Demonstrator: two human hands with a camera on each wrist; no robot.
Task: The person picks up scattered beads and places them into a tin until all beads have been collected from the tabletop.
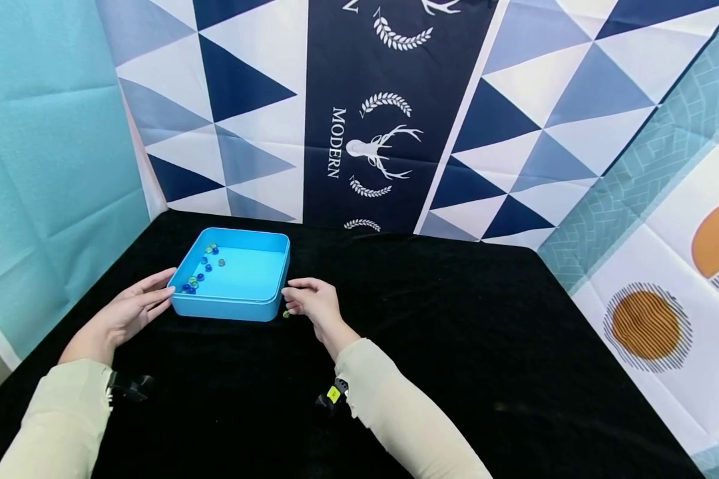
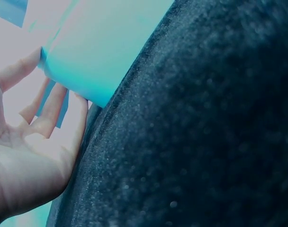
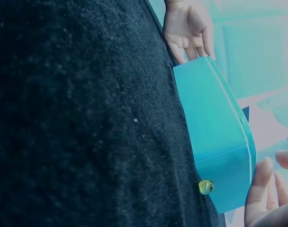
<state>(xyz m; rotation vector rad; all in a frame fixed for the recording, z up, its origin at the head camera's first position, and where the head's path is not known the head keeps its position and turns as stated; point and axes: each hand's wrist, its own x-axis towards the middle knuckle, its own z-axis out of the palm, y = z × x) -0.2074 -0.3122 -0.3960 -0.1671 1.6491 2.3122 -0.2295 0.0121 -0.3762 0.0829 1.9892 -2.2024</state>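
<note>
A light blue square box (image 1: pixel 228 306) stands on the black cloth with several marbles (image 1: pixel 200 277) inside, mostly blue, gathered along its left side. My left hand (image 1: pixel 133 307) touches the box's left front corner, its fingers fairly straight. In the left wrist view the thumb lies at the rim, the other fingers lower on the wall. My right hand (image 1: pixel 314 305) is beside the right wall, fingers loosely bent. Just below its fingertips is a yellow-green marble (image 3: pixel 206 187), outside the box near its base. The right wrist view shows thumb and fingers apart, with nothing between them.
Black cloth (image 1: pixel 455 346) covers the table, reaching far to the right of the box. A patterned curtain (image 1: pixel 371 80) hangs behind the table, with light blue fabric (image 1: pixel 54 133) at the left. Each wrist carries a dark strapped device.
</note>
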